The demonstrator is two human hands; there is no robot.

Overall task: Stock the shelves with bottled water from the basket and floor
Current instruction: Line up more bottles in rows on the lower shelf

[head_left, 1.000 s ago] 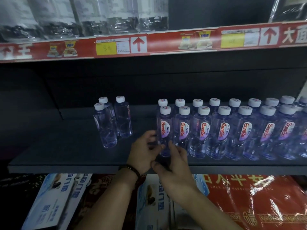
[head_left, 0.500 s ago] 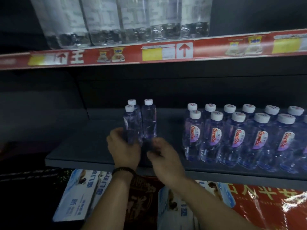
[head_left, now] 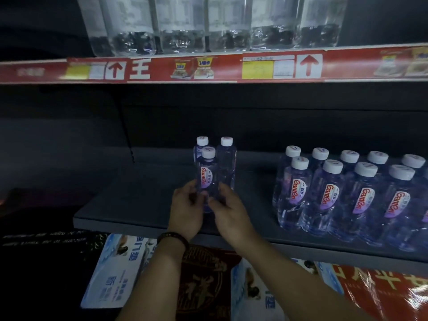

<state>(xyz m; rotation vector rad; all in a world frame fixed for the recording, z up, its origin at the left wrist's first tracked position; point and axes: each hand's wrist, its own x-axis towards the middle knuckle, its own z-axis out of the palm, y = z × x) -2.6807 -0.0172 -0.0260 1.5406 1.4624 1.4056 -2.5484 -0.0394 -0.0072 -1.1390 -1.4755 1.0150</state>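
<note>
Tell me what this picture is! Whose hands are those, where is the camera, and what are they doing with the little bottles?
No machine here: these are a person's two hands. The camera sits on the person's head and looks down, so you see what they see. The left hand and the right hand both hold the bottom of one small water bottle, which stands on a dark grey shelf. Its red-lettered label faces you. Two more small bottles stand right behind it. Further right, apart from them, tidy rows of the same bottles fill the shelf. Above, big clear bottles stand on a red-edged shelf. Below are boxes.
</note>
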